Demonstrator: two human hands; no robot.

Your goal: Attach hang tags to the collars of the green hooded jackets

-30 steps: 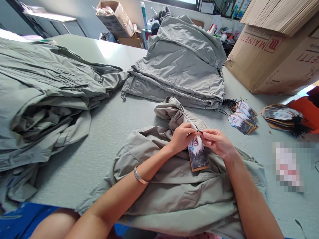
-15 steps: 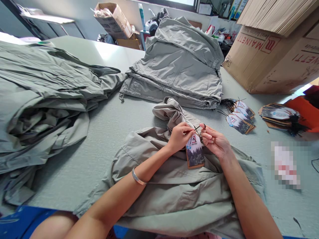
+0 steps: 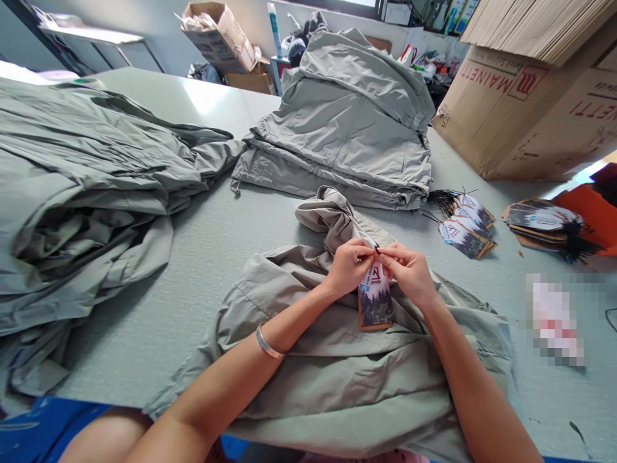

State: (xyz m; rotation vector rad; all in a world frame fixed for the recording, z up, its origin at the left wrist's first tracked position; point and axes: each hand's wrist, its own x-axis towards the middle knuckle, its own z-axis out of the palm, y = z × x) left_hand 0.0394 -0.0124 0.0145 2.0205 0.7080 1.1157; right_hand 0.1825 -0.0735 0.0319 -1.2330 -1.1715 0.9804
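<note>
A grey-green garment [image 3: 308,360] lies bunched on the table in front of me, its collar end pointing away. Over it hangs a hang tag [image 3: 376,305] with a forest print and a red logo. My left hand [image 3: 354,265] pinches the black tag string [image 3: 376,248] close to the top of the tag. From the other side my right hand [image 3: 407,270] pinches that same string, so the fingertips of both hands meet. The exact loop of the string is hidden by the fingers.
Folded grey garments [image 3: 337,122] are stacked at the back; a loose garment pile [image 3: 87,193] lies left. Right are loose hang tags [image 3: 467,231], a tag bundle [image 3: 540,222], an orange item [image 3: 585,212] and a large cardboard box [image 3: 520,116]. A blurred-out item [image 3: 554,321] lies nearer.
My right hand has moved left and turned inward, bringing its end of the string against my left fingertips. The gap between the hands has closed. My left hand has hardly moved.
</note>
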